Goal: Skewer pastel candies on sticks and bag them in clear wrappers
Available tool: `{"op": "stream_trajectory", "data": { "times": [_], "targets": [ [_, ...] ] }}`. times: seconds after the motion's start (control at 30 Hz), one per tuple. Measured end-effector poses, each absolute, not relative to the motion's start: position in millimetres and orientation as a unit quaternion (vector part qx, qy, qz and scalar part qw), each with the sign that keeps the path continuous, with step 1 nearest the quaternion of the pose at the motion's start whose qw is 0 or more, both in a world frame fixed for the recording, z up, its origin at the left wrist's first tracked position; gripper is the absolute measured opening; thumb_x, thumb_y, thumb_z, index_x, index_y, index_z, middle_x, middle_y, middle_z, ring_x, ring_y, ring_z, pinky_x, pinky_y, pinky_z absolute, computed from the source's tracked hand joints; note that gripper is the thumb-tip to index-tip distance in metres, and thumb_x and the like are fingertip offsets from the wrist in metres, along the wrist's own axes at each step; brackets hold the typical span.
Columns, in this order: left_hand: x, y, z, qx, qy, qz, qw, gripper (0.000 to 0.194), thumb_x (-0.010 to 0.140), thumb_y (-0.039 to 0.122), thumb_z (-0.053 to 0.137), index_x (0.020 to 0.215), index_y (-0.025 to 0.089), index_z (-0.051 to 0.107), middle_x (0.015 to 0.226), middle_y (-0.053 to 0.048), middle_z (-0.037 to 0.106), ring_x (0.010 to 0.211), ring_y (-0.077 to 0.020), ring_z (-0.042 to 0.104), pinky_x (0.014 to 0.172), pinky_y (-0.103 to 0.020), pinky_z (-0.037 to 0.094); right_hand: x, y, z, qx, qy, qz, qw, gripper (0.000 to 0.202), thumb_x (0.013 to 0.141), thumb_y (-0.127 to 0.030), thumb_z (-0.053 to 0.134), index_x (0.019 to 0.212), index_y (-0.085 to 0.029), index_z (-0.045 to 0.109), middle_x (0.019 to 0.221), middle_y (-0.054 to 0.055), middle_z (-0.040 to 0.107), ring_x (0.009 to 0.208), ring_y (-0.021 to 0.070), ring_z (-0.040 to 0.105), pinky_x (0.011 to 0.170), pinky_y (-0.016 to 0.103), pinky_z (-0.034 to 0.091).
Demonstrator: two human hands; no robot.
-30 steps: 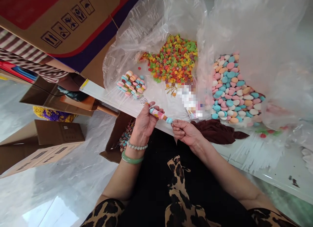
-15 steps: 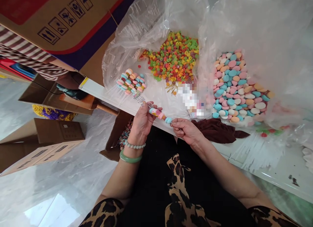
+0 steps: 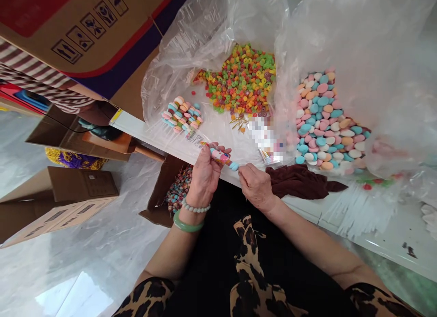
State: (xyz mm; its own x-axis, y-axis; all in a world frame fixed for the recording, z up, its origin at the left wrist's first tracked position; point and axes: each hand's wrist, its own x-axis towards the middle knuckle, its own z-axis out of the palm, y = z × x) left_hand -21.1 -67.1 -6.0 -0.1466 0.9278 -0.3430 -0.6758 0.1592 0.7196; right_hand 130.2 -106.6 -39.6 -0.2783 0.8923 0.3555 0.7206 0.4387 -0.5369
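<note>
A small candy skewer [image 3: 221,156], with pink, yellow and pale-blue pieces in a printed clear wrapper, lies across the fingers of my left hand [image 3: 205,171], thumb closed over one end. The fist of my right hand [image 3: 255,184] pinches the other end, beside the blue piece; its fingertips are mostly hidden. Both hands are at the table's near edge. Just beyond my left hand, a bunch of candy skewers [image 3: 182,114] on white sticks lies on clear plastic.
Gummy rings [image 3: 244,80] and pastel candies [image 3: 319,126] lie heaped on plastic sheeting. Gold twist ties [image 3: 240,122], a brown cloth [image 3: 297,181] and white sticks [image 3: 362,210] are also on the table. An open carton [image 3: 159,194] below holds wrapped candies. A person's striped sleeve shows at left.
My left hand has shifted slightly right with the candy skewer and turned a little. My right hand has rolled over into a tighter fist at the skewer's end.
</note>
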Motion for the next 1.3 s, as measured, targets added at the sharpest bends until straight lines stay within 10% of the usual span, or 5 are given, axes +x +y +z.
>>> {"op": "stream_trajectory", "data": {
  "times": [0.37, 0.97, 1.3],
  "targets": [
    [-6, -72, -12, 0.144, 0.428, 0.6, 0.66, 0.029, 0.088, 0.043, 0.064, 0.092, 0.014, 0.061, 0.08, -0.004, 0.067, 0.078, -0.0192, 0.071, 0.086, -0.037, 0.055, 128, -93, -38, -0.529, -0.539, 0.516, 0.404, 0.018, 0.08, -0.035, 0.056, 0.071, -0.02, 0.06, 0.064, -0.004, 0.053, 0.064, 0.0134, 0.048, 0.063, 0.026, 0.038],
    [-10, -74, -20, 0.148, 0.443, 0.57, 0.675, 0.028, 0.083, 0.042, 0.069, 0.092, 0.016, 0.062, 0.09, -0.007, 0.069, 0.079, -0.0171, 0.069, 0.078, -0.033, 0.056, 129, -89, -42, -0.507, -0.454, 0.624, 0.383, 0.017, 0.072, -0.037, 0.058, 0.067, -0.021, 0.055, 0.056, -0.006, 0.04, 0.055, 0.0113, 0.035, 0.054, 0.025, 0.029],
    [-33, -63, -19, 0.08, 0.481, 0.585, 0.648, 0.015, 0.09, 0.028, 0.061, 0.083, 0.015, 0.058, 0.081, -0.005, 0.068, 0.083, -0.0216, 0.072, 0.074, -0.034, 0.057, 130, -93, -42, -0.531, -0.613, 0.477, 0.338, 0.02, 0.08, -0.027, 0.053, 0.091, -0.024, 0.069, 0.069, -0.003, 0.06, 0.066, 0.0146, 0.053, 0.066, 0.026, 0.04]
  ]
}}
